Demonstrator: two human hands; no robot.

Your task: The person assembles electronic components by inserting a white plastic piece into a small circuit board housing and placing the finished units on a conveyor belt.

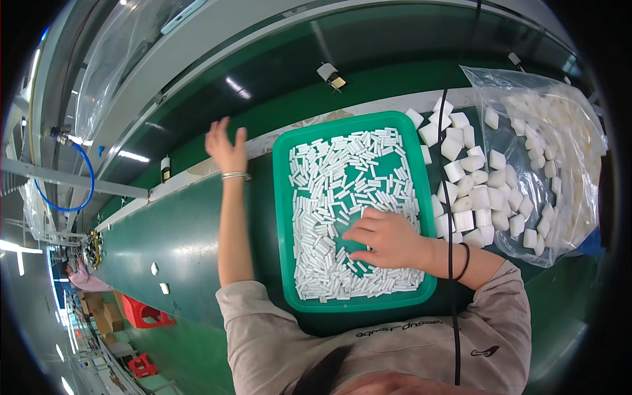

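A green tray (281, 217) full of small white tube pieces (319, 247) lies on the dark green table before me. My right hand (388, 240) reaches in over it from the right. Its fingers are bent and apart, just over the pieces near the tray's middle, and I see nothing held in them. Left of the tray's far corner, my left hand (227, 148) is raised with fingers spread and nothing in it. A dark band circles the right wrist, a light bracelet the left.
White foam-like blocks (464, 184) are heaped right of the tray, beside a clear plastic bag (566, 178) holding more. A black cable (442, 131) hangs across the view. Along the far side runs a dark green belt carrying a small white-and-yellow part (331, 76). Two white bits (164, 288) lie at left.
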